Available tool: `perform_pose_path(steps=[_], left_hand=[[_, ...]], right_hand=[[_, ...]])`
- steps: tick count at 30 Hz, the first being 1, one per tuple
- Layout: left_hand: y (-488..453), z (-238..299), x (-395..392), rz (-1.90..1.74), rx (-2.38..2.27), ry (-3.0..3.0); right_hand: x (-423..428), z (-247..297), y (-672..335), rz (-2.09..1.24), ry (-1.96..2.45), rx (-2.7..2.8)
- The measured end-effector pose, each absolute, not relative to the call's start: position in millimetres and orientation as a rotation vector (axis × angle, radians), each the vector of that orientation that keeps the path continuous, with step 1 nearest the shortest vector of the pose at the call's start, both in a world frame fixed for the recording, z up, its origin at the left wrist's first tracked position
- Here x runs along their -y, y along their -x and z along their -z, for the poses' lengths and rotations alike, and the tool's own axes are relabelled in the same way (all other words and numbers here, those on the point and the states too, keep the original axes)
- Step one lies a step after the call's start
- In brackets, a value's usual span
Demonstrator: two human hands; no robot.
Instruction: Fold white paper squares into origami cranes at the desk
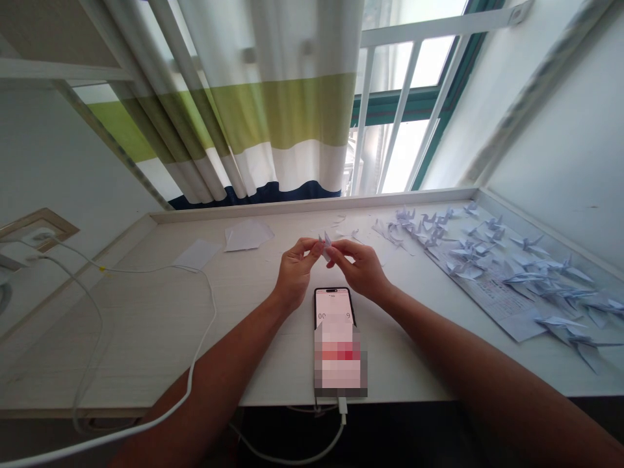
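Note:
Between both hands, above the middle of the desk, is a small folded piece of white paper [325, 247] with two narrow points standing up. My left hand [297, 265] pinches its left side with thumb and forefinger. From the other side, the thumb and fingers of my right hand [358, 263] grip it as well. The fingertips cover much of its lower part. Just below the hands a phone [333, 304] lies face up on the desk, its lower screen blurred out.
Several folded paper cranes [480, 250] cover the right side, some on a printed sheet [511, 305]. White paper squares [249, 234] lie at the back left. A white cable [214, 305] crosses the left side; another cable [342, 409] plugs into the phone. A curtain [283, 110] hangs behind.

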State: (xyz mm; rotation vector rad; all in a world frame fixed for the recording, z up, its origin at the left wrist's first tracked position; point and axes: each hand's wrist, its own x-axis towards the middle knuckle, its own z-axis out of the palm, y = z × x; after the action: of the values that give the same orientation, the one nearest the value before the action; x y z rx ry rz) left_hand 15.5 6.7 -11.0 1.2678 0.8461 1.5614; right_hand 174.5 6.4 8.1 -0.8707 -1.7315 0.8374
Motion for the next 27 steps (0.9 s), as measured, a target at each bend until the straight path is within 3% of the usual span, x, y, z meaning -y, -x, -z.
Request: perform_pose_path(steps=[17,27], left_hand=[[-17.5,8.4,-2.8,-1.52,-0.866,-1.122],[-14.5,5.6,-1.8,-1.547,-0.899,-1.271]], right_hand=[[-5.6,-5.1,-174.2,-0.694,0.875,1.769],[-10.6,-6.3,-175.8,-0.884,0.88,1.614]])
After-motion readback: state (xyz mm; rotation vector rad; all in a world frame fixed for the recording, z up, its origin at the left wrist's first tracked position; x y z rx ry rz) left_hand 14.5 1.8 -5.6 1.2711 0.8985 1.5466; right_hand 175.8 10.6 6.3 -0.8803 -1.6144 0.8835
